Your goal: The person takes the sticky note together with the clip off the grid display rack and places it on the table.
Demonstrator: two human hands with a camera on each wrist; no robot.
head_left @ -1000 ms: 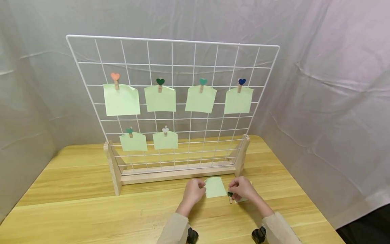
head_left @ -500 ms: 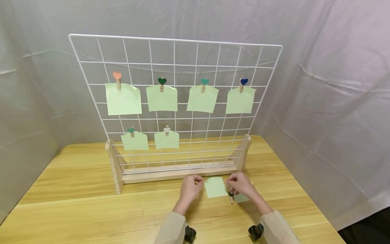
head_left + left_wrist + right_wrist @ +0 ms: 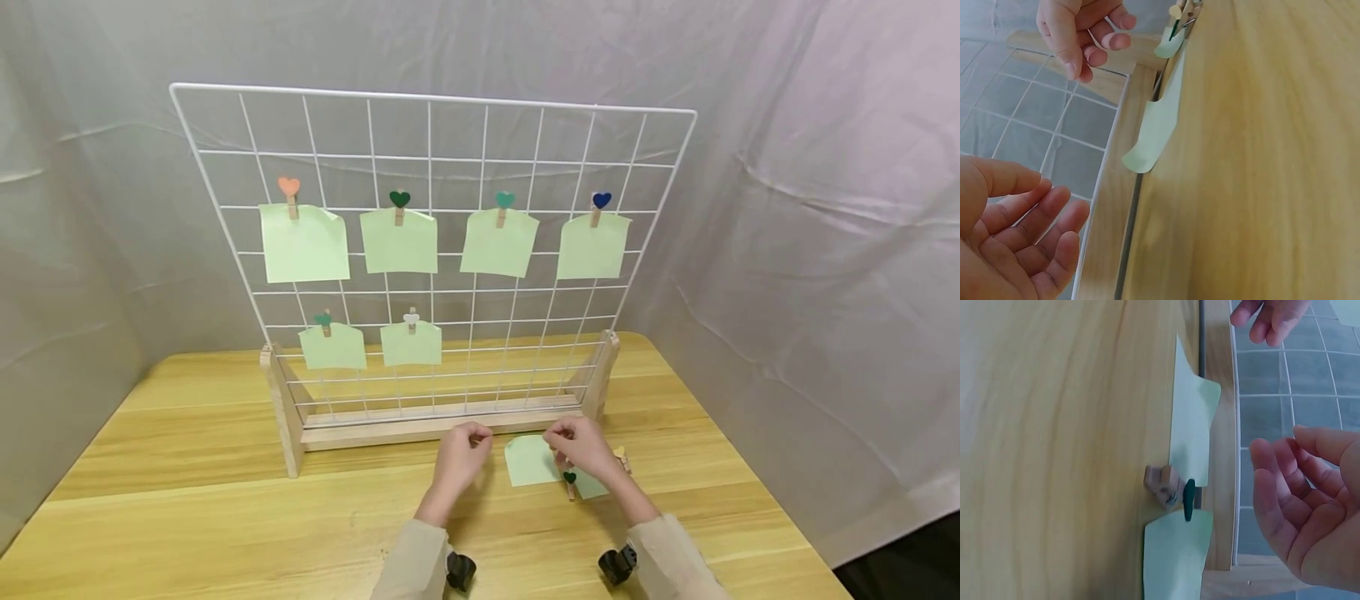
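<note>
Grey cloth [image 3: 787, 292] hung behind and beside a wooden table [image 3: 225, 533], where a white wire grid [image 3: 429, 157] stood in a wooden stand [image 3: 375, 435]. Four green notes [image 3: 400, 243] were pegged along its upper part, with two lower notes [image 3: 333, 347] at the left beneath them, each under a heart-topped peg. Just in front of the stand a loose note [image 3: 531, 462] lay on the table, one far corner curling up near the wooden bar. At its right side lay a peg with a dark green heart [image 3: 570, 479], between it and a second loose note [image 3: 592, 485], which the right hand [image 3: 585, 447] and wrist partly hid from above. Beyond that wrist a yellow-topped peg [image 3: 621, 454] showed. The left hand [image 3: 461, 458] was just left of the first loose note, apart from it. Both hands had loosely curled fingers and only a narrow gap to the thumb, with nothing held. Black wrist straps [image 3: 461, 572] sat by the beige sleeves [image 3: 412, 558].
</note>
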